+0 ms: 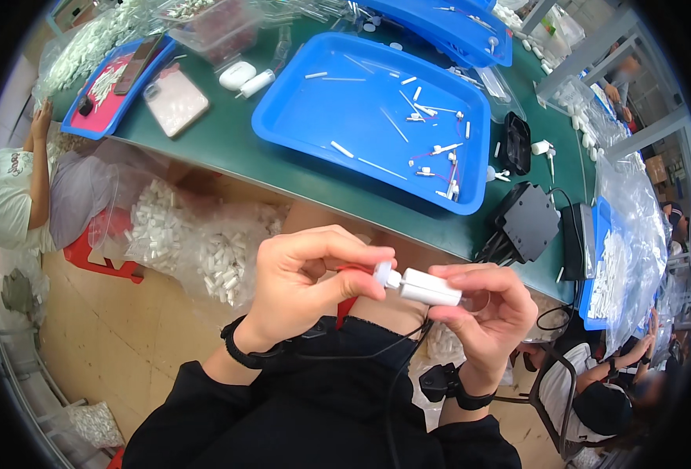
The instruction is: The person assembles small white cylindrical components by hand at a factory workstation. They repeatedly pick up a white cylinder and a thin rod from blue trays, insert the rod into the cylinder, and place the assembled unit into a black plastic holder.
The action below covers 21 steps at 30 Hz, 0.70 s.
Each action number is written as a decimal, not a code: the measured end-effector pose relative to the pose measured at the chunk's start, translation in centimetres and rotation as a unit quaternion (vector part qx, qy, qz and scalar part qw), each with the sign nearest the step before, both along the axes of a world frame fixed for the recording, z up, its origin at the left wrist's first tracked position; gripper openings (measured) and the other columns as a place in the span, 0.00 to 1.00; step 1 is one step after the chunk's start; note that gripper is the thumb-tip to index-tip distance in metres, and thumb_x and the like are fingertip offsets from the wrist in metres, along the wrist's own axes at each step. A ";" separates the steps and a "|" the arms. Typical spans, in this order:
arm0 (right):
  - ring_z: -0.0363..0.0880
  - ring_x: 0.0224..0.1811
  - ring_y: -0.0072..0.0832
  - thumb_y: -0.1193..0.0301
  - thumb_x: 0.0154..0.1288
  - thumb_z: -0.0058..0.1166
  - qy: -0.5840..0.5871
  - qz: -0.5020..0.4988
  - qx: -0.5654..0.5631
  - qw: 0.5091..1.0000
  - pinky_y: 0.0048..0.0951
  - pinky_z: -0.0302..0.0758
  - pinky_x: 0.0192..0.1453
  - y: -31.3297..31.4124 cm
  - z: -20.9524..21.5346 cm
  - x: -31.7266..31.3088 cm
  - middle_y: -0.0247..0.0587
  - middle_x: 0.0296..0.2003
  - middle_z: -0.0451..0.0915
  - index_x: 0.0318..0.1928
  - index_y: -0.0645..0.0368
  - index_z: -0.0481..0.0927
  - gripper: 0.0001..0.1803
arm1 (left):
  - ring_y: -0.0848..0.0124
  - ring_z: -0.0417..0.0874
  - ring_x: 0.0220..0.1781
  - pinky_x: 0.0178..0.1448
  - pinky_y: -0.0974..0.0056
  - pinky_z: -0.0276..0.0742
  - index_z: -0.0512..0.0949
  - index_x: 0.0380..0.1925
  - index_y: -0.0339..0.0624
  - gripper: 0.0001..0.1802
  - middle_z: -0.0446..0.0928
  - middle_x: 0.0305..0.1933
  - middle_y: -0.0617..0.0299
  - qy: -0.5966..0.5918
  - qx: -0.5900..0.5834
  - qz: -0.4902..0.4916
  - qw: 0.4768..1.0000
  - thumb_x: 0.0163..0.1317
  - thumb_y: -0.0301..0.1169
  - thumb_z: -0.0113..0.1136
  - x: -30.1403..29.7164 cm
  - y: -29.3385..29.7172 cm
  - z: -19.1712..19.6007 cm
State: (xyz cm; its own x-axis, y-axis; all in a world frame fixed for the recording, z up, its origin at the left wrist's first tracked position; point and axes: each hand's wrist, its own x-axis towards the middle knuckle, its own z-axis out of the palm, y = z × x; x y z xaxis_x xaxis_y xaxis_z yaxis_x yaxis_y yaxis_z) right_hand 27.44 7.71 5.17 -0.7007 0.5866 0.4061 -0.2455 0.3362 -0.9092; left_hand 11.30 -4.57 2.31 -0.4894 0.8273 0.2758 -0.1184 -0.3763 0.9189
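Note:
Over my lap, my right hand point(490, 309) pinches a white plastic cylinder point(430, 288) between thumb and fingers. A seam runs along the cylinder, and a clear rounded part shows behind it by my palm. My left hand point(314, 270) is closed with thumb and forefinger on a small whitish cap-like piece point(386, 274). This piece meets the cylinder's left end; I cannot tell whether they are joined. A bit of red, perhaps wire, shows between my left fingers. Beyond my hands, a blue tray point(306, 105) holds thin rods, short white tubes and small white parts with reddish wires.
A green table point(228, 156) carries a phone point(175, 102), a black box-shaped device point(527, 223) with a cable, and a black open case point(516, 144). Bags of white parts point(228, 266) hang below its edge. Other people sit at left and lower right.

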 end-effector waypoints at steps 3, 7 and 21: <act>0.83 0.39 0.37 0.78 0.42 0.71 -0.015 0.011 0.035 0.999 0.29 0.81 0.41 0.2 -0.1 -0.2 0.48 0.32 0.82 0.34 0.68 0.77 0.18 | 0.67 0.84 0.35 0.35 0.71 0.78 0.81 0.33 0.30 0.13 0.80 0.34 0.50 0.092 0.013 0.007 0.996 0.48 0.26 0.69 -0.3 0.1 0.1; 0.84 0.37 0.33 0.74 0.42 0.72 -0.031 0.002 0.060 0.998 0.26 0.81 0.40 0.2 -0.1 -0.5 0.46 0.31 0.83 0.34 0.67 0.78 0.19 | 0.68 0.83 0.34 0.37 0.71 0.78 0.81 0.34 0.31 0.12 0.80 0.33 0.52 0.071 -0.012 -0.011 0.997 0.48 0.21 0.67 -0.2 0.0 0.3; 0.63 0.25 0.12 0.82 0.50 0.56 -0.025 -0.001 -0.110 0.994 0.15 0.63 0.29 1.0 0.1 -0.6 0.51 0.45 0.77 0.53 0.64 0.61 0.29 | 0.66 0.80 0.46 0.46 0.67 0.79 0.76 0.34 0.32 0.13 0.76 0.44 0.50 0.024 -0.008 -0.023 0.999 0.46 0.15 0.66 -1.8 0.4 0.4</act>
